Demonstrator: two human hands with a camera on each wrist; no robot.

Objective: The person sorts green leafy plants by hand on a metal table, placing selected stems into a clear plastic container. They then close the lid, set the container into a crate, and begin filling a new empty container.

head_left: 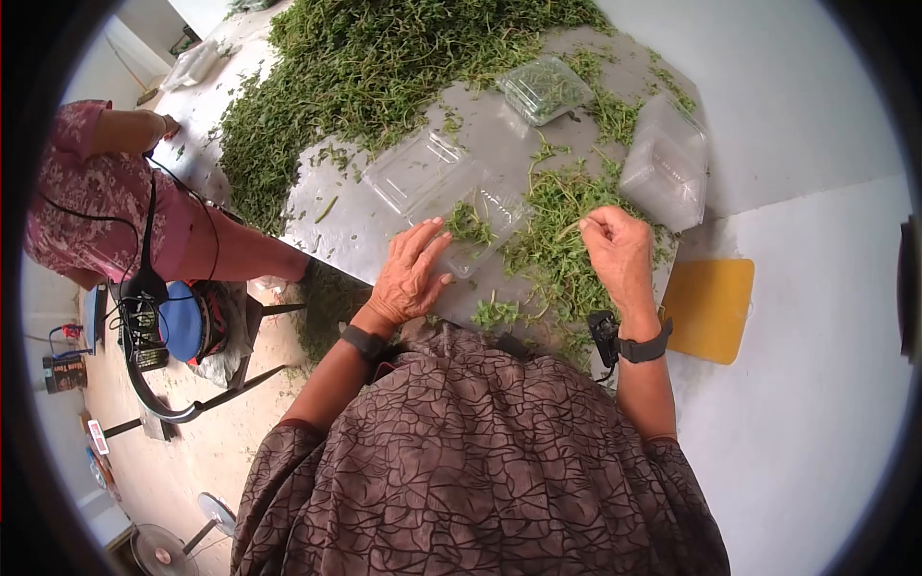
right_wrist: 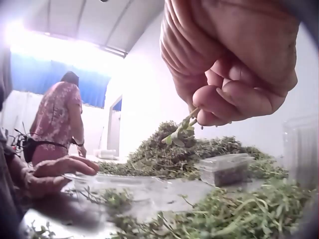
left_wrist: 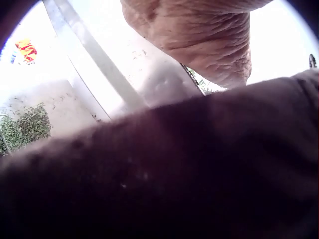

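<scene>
The left hand (head_left: pixel 405 274) was loosely open at an open clear container (head_left: pixel 415 180) holding some greens; the right hand (head_left: pixel 619 252) pinched a small sprig (right_wrist: pixel 178 135) above a loose pile (head_left: pixel 559 252). Stacked containers (head_left: pixel 665 175) stood right, marks unreadable. Farther lay a closed box (head_left: pixel 545 89) and the large heap (head_left: pixel 355 77); a person in pink (head_left: pixel 106 192) stood left.

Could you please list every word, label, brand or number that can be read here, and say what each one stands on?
No text reads clearly.
Dark box at far left: lettering, too blurred to quote.
Red-and-white label at lower left: too small to read.
Stacked clear containers at right: faint small marks, possibly lettering, unreadable.
</scene>
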